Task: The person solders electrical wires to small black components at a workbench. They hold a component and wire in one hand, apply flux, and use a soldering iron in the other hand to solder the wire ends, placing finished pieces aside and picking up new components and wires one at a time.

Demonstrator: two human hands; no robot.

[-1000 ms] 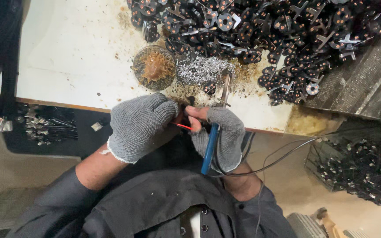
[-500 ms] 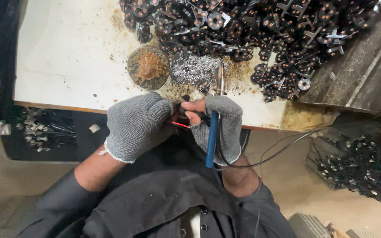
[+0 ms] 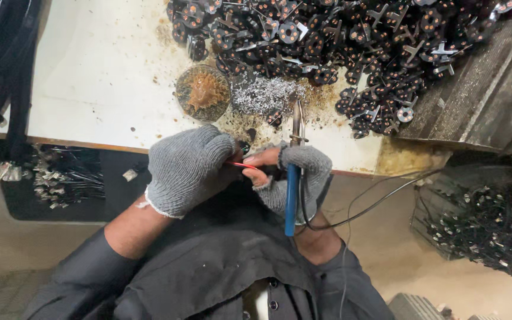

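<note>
Behind left hand (image 3: 188,169), half-hidden red wire (image 3: 241,165)

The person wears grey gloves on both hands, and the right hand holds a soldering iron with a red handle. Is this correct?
Not quite: in the head view, the soldering iron in the right hand has a blue handle. Both hands do wear grey gloves; the left hand is beside it.

From my feed I've got a big heap of small black round parts (image 3: 351,41) covering the far end of the stained white table (image 3: 102,77), a crusty brown dish (image 3: 204,92) beside silvery shavings (image 3: 265,95), and a grey ribbed block (image 3: 481,89) off right.
</note>
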